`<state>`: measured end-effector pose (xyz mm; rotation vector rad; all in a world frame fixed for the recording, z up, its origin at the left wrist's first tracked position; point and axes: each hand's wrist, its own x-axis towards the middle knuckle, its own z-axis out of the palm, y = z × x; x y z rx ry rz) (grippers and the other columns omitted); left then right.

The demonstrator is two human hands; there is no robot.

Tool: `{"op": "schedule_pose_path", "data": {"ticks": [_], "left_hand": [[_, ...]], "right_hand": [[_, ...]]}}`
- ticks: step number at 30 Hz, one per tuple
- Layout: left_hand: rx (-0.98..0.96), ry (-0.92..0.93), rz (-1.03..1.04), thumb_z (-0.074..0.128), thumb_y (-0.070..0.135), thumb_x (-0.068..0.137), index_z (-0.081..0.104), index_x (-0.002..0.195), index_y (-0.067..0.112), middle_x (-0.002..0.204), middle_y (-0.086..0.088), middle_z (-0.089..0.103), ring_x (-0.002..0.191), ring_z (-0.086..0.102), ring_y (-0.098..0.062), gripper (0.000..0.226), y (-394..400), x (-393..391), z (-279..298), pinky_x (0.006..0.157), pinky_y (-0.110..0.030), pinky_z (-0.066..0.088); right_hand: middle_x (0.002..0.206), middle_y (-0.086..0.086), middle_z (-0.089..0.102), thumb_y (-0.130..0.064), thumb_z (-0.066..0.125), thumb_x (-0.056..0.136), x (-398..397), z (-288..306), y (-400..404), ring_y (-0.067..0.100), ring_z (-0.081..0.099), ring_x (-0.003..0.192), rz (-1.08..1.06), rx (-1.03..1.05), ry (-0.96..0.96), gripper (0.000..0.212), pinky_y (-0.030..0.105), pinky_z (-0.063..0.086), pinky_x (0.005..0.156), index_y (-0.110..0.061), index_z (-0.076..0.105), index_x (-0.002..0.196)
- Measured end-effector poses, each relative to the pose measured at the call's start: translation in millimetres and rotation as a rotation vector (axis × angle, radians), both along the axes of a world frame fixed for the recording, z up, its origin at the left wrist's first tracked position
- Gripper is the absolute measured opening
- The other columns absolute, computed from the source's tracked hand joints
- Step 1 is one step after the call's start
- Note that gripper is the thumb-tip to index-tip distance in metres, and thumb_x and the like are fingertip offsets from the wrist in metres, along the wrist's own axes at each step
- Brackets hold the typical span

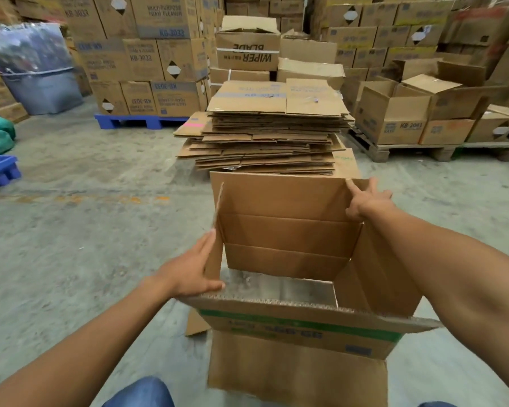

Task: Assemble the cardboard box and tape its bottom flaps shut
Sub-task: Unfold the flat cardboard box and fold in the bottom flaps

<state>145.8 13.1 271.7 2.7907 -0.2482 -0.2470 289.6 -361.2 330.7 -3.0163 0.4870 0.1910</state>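
A brown cardboard box (285,233) stands opened out as a square tube on the concrete floor in front of me. Through its middle I see the floor. Its far flap stands up and its near flap, with a green stripe, hangs toward me. My left hand (193,270) presses flat against the outside of the box's left wall, fingers spread. My right hand (366,201) holds the far right corner at the top edge, one finger pointing along the rim. No tape is in view.
A tall stack of flattened cartons (265,130) stands just behind the box. Pallets of stacked cartons line the back: a blue pallet (135,121) at left, a wooden pallet (394,151) with open cartons at right. A grey bin (41,86) stands far left.
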Motion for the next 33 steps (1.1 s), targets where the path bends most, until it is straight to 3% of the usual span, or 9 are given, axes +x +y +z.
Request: {"op": "schedule_pose_path", "data": {"ticks": [4, 8, 13, 16, 18, 20, 23, 29, 33], "left_hand": [[-0.113, 0.016, -0.022, 0.052, 0.092, 0.055, -0.028, 0.139, 0.055, 0.164, 0.012, -0.011, 0.151, 0.008, -0.009, 0.122, -12, -16, -24, 0.117, -0.042, 0.028], [0.006, 0.047, -0.083, 0.052, 0.082, 0.069, -0.025, 0.147, 0.044, 0.164, -0.001, -0.011, 0.152, 0.0, -0.017, 0.116, -27, -4, -20, 0.121, -0.043, 0.019], [0.158, 0.117, -0.145, 0.058, 0.066, 0.082, -0.024, 0.15, 0.033, 0.163, -0.008, -0.017, 0.15, -0.011, -0.03, 0.112, -47, -2, -12, 0.119, -0.048, 0.014], [0.202, 0.159, -0.153, 0.056, 0.064, 0.082, -0.029, 0.147, 0.038, 0.162, -0.007, -0.021, 0.149, -0.016, -0.033, 0.11, -55, -4, -19, 0.117, -0.054, 0.018], [0.246, 0.18, -0.168, 0.054, 0.063, 0.085, -0.031, 0.147, 0.036, 0.162, -0.009, -0.023, 0.149, -0.014, -0.034, 0.108, -62, -5, -25, 0.116, -0.055, 0.019], [0.289, 0.205, -0.191, 0.052, 0.068, 0.083, -0.033, 0.146, 0.035, 0.162, -0.008, -0.022, 0.149, -0.013, -0.035, 0.11, -70, -6, -31, 0.116, -0.056, 0.019], [0.277, 0.264, -0.218, 0.043, 0.081, 0.078, -0.032, 0.147, 0.032, 0.164, 0.0, -0.015, 0.149, -0.013, -0.033, 0.112, -74, -3, -47, 0.118, -0.056, 0.015], [0.176, 0.3, -0.111, 0.031, 0.069, 0.092, -0.015, 0.154, 0.034, 0.162, 0.012, -0.018, 0.144, -0.026, -0.041, 0.084, -76, 1, -89, 0.118, -0.059, 0.005], [-0.067, 0.148, 0.136, 0.039, 0.068, 0.09, 0.0, 0.153, 0.044, 0.164, -0.007, -0.015, 0.146, -0.022, -0.042, 0.078, -74, 5, -119, 0.119, -0.057, -0.001]], "right_hand": [[0.167, 0.009, -0.009, -0.044, 0.058, 0.094, 2, -11, 29, 0.044, 0.006, 0.149, 0.055, 0.169, 0.047, 0.095, 0.058, 0.019, 0.117, -0.04, -0.016, 0.154], [0.166, 0.015, 0.005, -0.04, 0.058, 0.095, -10, -35, 43, 0.045, 0.019, 0.148, 0.131, 0.387, 0.0, 0.098, 0.059, 0.024, 0.117, -0.042, -0.022, 0.151], [0.162, 0.01, 0.028, -0.031, 0.048, 0.101, -50, -78, 9, 0.03, 0.032, 0.145, 0.338, 0.445, -0.122, 0.072, 0.039, 0.026, 0.117, -0.022, 0.007, 0.159], [0.164, 0.006, 0.024, -0.066, 0.026, 0.096, -67, -116, -28, 0.03, 0.024, 0.148, 0.214, 0.378, -0.085, 0.073, 0.05, 0.021, 0.119, -0.026, 0.02, 0.157], [0.167, 0.001, 0.01, -0.091, -0.002, 0.073, -71, -150, -52, 0.03, 0.01, 0.152, 0.088, 0.36, -0.026, 0.093, 0.062, 0.012, 0.117, -0.046, 0.006, 0.154], [0.168, 0.004, -0.001, -0.091, -0.013, 0.066, -81, -167, -58, 0.031, -0.003, 0.153, 0.032, 0.35, 0.015, 0.096, 0.065, 0.004, 0.117, -0.05, -0.006, 0.152], [0.167, 0.012, -0.007, -0.075, 0.002, 0.088, -99, -170, -52, 0.035, -0.004, 0.152, 0.024, 0.301, 0.077, 0.075, 0.059, 0.002, 0.12, -0.043, -0.009, 0.154], [0.166, 0.014, -0.008, -0.07, 0.014, 0.093, -96, -180, -50, 0.042, 0.007, 0.151, -0.039, 0.337, 0.108, 0.074, 0.057, 0.011, 0.119, -0.039, -0.01, 0.156], [0.166, 0.013, -0.009, -0.07, 0.015, 0.093, -88, -187, -49, 0.04, 0.006, 0.151, -0.046, 0.371, 0.089, 0.074, 0.059, 0.011, 0.119, -0.038, -0.009, 0.155]]}}
